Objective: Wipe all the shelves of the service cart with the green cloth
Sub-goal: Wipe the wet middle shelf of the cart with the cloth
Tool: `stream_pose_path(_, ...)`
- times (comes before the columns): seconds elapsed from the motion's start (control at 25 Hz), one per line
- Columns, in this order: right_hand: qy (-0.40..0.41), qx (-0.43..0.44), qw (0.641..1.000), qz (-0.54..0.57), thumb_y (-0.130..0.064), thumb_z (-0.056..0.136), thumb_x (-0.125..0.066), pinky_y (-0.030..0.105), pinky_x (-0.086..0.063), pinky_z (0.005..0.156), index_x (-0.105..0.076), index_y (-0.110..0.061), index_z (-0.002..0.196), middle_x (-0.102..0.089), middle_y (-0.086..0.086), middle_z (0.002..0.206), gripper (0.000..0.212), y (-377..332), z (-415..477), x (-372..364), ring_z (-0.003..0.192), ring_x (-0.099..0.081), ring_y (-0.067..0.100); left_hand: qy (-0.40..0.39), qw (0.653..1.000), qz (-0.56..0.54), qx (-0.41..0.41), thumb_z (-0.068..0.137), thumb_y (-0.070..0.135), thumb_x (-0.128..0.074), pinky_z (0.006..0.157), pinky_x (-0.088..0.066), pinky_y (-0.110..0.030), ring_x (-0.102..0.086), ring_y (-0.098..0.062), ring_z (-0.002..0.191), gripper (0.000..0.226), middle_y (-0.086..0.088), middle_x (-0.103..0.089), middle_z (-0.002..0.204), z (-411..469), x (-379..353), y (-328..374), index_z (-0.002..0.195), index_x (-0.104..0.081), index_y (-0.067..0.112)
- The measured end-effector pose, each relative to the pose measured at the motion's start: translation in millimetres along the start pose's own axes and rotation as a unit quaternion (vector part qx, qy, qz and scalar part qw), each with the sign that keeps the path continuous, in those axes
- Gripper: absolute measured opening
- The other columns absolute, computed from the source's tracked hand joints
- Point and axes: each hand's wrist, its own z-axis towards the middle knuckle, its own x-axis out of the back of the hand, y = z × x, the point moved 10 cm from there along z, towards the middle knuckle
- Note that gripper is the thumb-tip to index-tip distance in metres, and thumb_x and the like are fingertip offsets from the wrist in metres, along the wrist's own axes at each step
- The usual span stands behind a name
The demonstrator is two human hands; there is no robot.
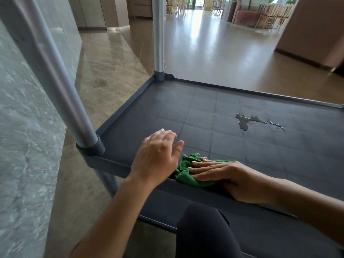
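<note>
The dark grey shelf [232, 108] of the service cart fills the middle of the head view. A crumpled green cloth [186, 174] lies on it by the near rim. My right hand [223, 175] presses flat on the cloth with straight fingers. Just left of the cloth my left hand [158, 153] hovers over the shelf with loosely bent fingers and holds nothing. A small puddle of water [245, 121] lies on the shelf, farther back and to the right of both hands.
Two grey metal posts [158, 34] [61, 90] rise from the shelf's left corners. A lower cart shelf [260, 235] shows below the near rim. My knee in black fabric [204, 231] is in front of it. A marble wall [22, 146] stands close on the left.
</note>
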Motion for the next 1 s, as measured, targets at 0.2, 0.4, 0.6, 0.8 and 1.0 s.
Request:
stream_pose_path(0.2,0.018,0.012,0.999,-0.027,0.024,0.068,-0.044,0.028,-0.027,0.114,-0.060,-0.008,0.125,-0.053,0.001,0.136,0.068,22,28,12,0.136,-0.039,0.012,-0.083,0.996,0.024,0.020,0.084,0.063,0.007,0.120,-0.005,-0.035,-0.002,-0.009,0.147,0.082,0.005,-0.020,0.158,-3,-20,-9,0.150,-0.021,0.024)
stream_pose_path(0.4,0.093,-0.099,0.990,-0.047,0.028,0.065,-0.038,0.026,-0.023,0.116,-0.060,-0.002,0.123,-0.054,0.007,0.132,0.069,110,83,62,0.134,-0.039,0.017,-0.088,0.995,0.030,0.025,0.084,0.065,0.007,0.120,-0.003,-0.034,0.001,-0.005,0.146,0.080,0.009,-0.020,0.158,-3,-22,-8,0.149,-0.019,0.027)
stream_pose_path(0.6,0.164,-0.221,0.956,-0.097,0.018,0.075,-0.040,0.024,-0.019,0.116,-0.060,-0.013,0.127,-0.049,0.008,0.140,0.063,183,117,107,0.136,-0.038,0.019,-0.094,0.995,0.026,0.035,0.082,0.066,0.008,0.118,-0.002,-0.031,-0.005,-0.003,0.145,0.083,0.010,-0.027,0.155,-3,-23,-10,0.149,-0.022,0.027)
stream_pose_path(0.8,0.180,-0.210,0.955,-0.106,0.019,0.076,-0.042,0.012,-0.013,0.110,-0.058,-0.011,0.128,-0.048,0.009,0.140,0.062,165,108,96,0.136,-0.038,0.018,-0.078,0.996,0.001,0.052,0.081,0.066,0.006,0.118,-0.008,-0.033,-0.018,-0.007,0.144,0.086,0.007,-0.036,0.151,-1,-20,-13,0.147,-0.028,0.024)
stream_pose_path(1.0,0.108,-0.103,0.986,-0.075,0.022,0.074,-0.049,0.023,-0.018,0.116,-0.055,-0.012,0.130,-0.048,0.004,0.139,0.065,76,63,42,0.136,-0.034,0.012,-0.056,0.997,-0.013,0.058,0.083,0.067,0.005,0.118,-0.017,-0.039,-0.030,-0.012,0.140,0.083,0.003,-0.041,0.149,1,-19,-17,0.145,-0.030,0.024)
